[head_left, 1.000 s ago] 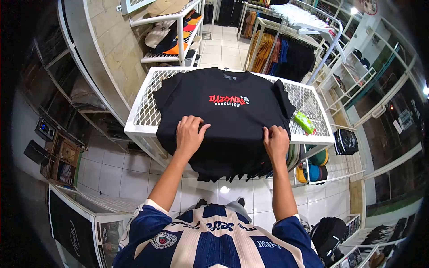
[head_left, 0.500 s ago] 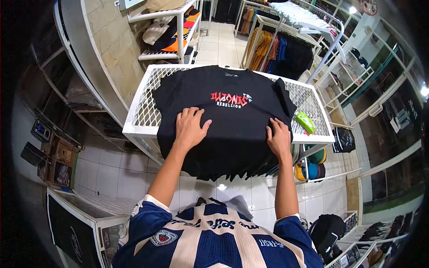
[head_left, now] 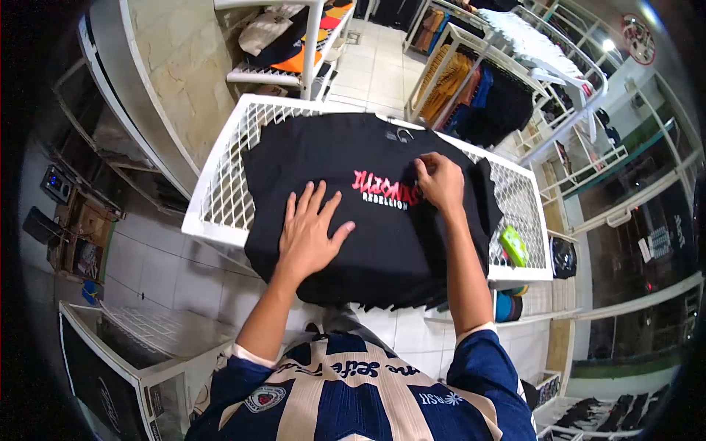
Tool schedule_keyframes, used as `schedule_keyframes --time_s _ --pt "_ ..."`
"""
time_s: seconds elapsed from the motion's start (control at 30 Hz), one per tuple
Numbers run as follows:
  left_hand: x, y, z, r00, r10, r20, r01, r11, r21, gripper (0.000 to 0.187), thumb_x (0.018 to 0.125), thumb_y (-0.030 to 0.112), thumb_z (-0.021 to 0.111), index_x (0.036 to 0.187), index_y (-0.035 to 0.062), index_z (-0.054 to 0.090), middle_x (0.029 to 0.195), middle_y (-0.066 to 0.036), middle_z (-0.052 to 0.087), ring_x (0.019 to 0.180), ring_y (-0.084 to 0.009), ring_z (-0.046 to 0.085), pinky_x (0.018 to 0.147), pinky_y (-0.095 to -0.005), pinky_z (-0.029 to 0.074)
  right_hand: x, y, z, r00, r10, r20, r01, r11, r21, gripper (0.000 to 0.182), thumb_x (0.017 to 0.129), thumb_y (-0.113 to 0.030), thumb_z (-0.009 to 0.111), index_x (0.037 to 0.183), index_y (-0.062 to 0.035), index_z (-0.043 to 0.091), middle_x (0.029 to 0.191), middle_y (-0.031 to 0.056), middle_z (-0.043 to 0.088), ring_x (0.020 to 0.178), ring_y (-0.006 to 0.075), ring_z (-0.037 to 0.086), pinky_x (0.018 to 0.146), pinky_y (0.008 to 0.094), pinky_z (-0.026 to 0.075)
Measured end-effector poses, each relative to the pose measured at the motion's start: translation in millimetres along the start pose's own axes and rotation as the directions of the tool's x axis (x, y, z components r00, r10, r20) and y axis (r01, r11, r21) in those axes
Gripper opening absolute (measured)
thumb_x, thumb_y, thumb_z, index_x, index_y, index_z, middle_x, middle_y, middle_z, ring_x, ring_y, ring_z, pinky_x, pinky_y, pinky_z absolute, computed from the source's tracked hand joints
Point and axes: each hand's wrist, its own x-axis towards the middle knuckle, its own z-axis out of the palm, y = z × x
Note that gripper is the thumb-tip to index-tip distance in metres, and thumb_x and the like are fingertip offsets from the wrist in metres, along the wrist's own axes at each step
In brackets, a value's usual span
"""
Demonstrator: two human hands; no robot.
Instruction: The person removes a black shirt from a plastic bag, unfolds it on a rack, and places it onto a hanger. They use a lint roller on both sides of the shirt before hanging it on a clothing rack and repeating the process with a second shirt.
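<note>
A black T-shirt point(head_left: 346, 242) lies spread out, with red and white lettering point(head_left: 386, 189) across its chest and a small white curved mark point(head_left: 404, 135) near the neckline. Fingers spread, my left hand point(head_left: 309, 231) rests flat on the fabric to the left of the lettering. Over the upper right of the chest, my right hand point(head_left: 443, 182) has its fingers curled together and partly covers the end of the print. Whatever its fingertips may pinch is hidden. The shirt's lower edge hangs over the near side of the white mesh table point(head_left: 213, 220).
A bright green packet point(head_left: 513, 246) sits on the mesh at the right. Beyond the table stand a cap shelf point(head_left: 309, 51) on the left and racks of hanging clothes point(head_left: 471, 88) on the right. A glass-fronted wall point(head_left: 640, 250) runs along the right side.
My right hand has moved from the shirt's lower right up beside the print, and its fingers have curled together. My left hand remains spread on the shirt. The camera view has shifted.
</note>
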Motion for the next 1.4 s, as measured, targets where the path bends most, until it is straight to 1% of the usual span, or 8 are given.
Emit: schedule_keyframes --time_s 0.23,0.4,0.6,0.77,0.9,1.13,1.2,1.4 --pt "6.8 5.9 -9.7 0.997 -0.045 0.062 0.048 0.998 -0.038 0.062 0.093 0.046 0.066 0.142 0.0086 0.058 0.156 -0.022 0.041 0.148 -0.0396 0.032 0.122 -0.0569 0.018 92.4 5.2 80.0 0.997 -0.04 0.063 0.053 0.973 -0.224 0.028 0.087 -0.034 0.07 0.088 -0.0066 0.074 0.09 0.0177 0.072 0.085 0.0396 0.07 0.078 0.0491 0.056" --pt "9.2 6.7 -10.2 0.995 -0.059 0.075 0.061 0.997 -0.035 0.063 0.092 0.046 0.068 0.141 0.0081 0.059 0.155 -0.021 0.043 0.148 -0.0396 0.033 0.122 -0.0566 0.018 139.2 -8.4 61.9 0.995 0.066 -0.072 -0.068 0.997 -0.02 0.027 0.091 -0.031 0.069 0.088 -0.0045 0.073 0.086 0.0189 0.073 0.086 0.0405 0.071 0.079 0.0497 0.055" --pt "5.2 5.3 -7.8 0.999 -0.036 0.016 0.037 0.998 -0.054 0.062 0.091 0.046 0.069 0.138 0.0071 0.061 0.152 -0.022 0.046 0.146 -0.0389 0.036 0.122 -0.0555 0.019 169.9 -59.9 -6.7 0.904 -0.125 -0.408 0.284 0.89 0.357 0.022 0.092 -0.026 0.073 0.094 -0.0047 0.073 0.083 0.0128 0.074 0.075 0.0269 0.074 0.069 0.0355 0.055" --pt "9.7 3.5 -10.4 0.984 -0.001 -0.177 -0.047 0.962 -0.269 0.042 0.087 0.024 0.077 0.123 0.0036 0.069 0.131 -0.019 0.065 0.13 -0.0372 0.055 0.112 -0.0486 0.038 117.0 -106.8 -75.0 0.752 -0.309 -0.582 0.583 0.724 0.369 0.012 0.094 -0.016 0.072 0.097 -0.0038 0.073 0.084 0.0095 0.076 0.073 0.0165 0.074 0.062 0.0283 0.055" --pt "31.2 67.6 -97.9 0.771 0.288 -0.568 -0.291 0.953 0.088 0.05 0.084 0.019 0.079 0.13 0.0056 0.064 0.126 -0.017 0.065 0.126 -0.0372 0.054 0.106 -0.0482 0.042 43.5 -147.1 -136.9 0.624 -0.43 -0.653 0.69 0.695 0.201 0.009 0.093 -0.012 0.072 0.097 -0.0046 0.074 0.085 0.0081 0.076 0.075 0.0154 0.075 0.061 0.028 0.058" --pt "26.2 134.7 -138.4 0.797 0.403 -0.451 -0.359 0.915 0.184 0.031 0.083 0.011 0.071 0.113 0.0074 0.066 0.088 -0.014 0.071 0.079 -0.0356 0.07 0.07 -0.0479 0.053 -56.5 -166.4 -197.2 0.596 -0.321 -0.736 0.73 0.599 0.329 0.011 0.088 -0.012 0.078 0.094 -0.0039 0.074 0.084 0.0092 0.075 0.073 0.0173 0.075 0.059 0.0273 0.057" --pt "8.1 145.9 -144.4 0.757 0.396 -0.521 -0.316 0.918 0.238 0.026 0.084 0.009 0.069 0.11 0.0076 0.067 0.091 -0.015 0.072 0.082 -0.0365 0.07 0.073 -0.0468 0.054 -80.3 -156.7 -213.7 0.374 -0.385 -0.844 0.68 0.733 -0.034 0.018 0.086 -0.016 0.079 0.094 -0.0029 0.07 0.083 0.0105 0.069 0.072 0.0233 0.069 0.06 0.0341 0.053" --pt "-62.6 201.3 -191.4 0.803 0.232 -0.549 -0.106 0.962 0.253 0.025 0.092 0.016 0.068 0.116 0.0108 0.066 0.097 -0.02 0.071 0.092 -0.0438 0.067 0.074 -0.0508 0.051 -162.1 -120.6 -203.5 0.487 -0.509 -0.71 0.671 0.738 -0.068 0.016 0.084 -0.012 0.079 0.094 -0.0048 0.069 0.085 0.0074 0.065 0.079 0.0241 0.063 0.07 0.0333 0.048"
